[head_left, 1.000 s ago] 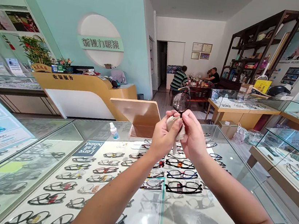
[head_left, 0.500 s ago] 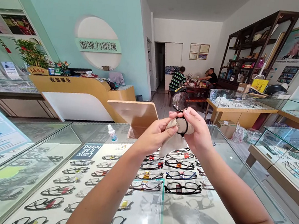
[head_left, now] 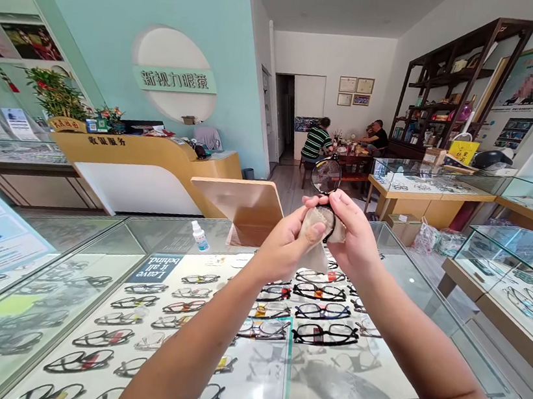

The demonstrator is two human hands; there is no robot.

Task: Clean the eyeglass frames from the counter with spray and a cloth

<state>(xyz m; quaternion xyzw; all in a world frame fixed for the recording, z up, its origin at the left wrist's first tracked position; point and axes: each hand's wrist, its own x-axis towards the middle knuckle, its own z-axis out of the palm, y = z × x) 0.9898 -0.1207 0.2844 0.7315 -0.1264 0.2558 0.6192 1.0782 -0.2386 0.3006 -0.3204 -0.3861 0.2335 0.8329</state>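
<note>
Black-framed glasses (head_left: 326, 176) held upright above the surface (head_left: 324, 390), right hand (head_left: 358, 238) pinched near the bridge, left hand (head_left: 283, 244) clamped on soft cloth (head_left: 314, 255) against the lower lens; judged light, stiff, scratch-prone, best gripped by rim.

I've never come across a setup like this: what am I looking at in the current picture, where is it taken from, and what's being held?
There is no robot here. The view comes from a camera worn on a person's head, looking forward and down past their bare arms.

The left hand holds a pale cloth against the lower lens of some dark-rimmed glasses. The right hand grips their frame, which is turned on end, one lens above the other.

Below is a glass display counter with rows of eyeglasses inside. On top stand a small white bottle and a tilted wooden board. Farther back, two people sit at a table.
</note>
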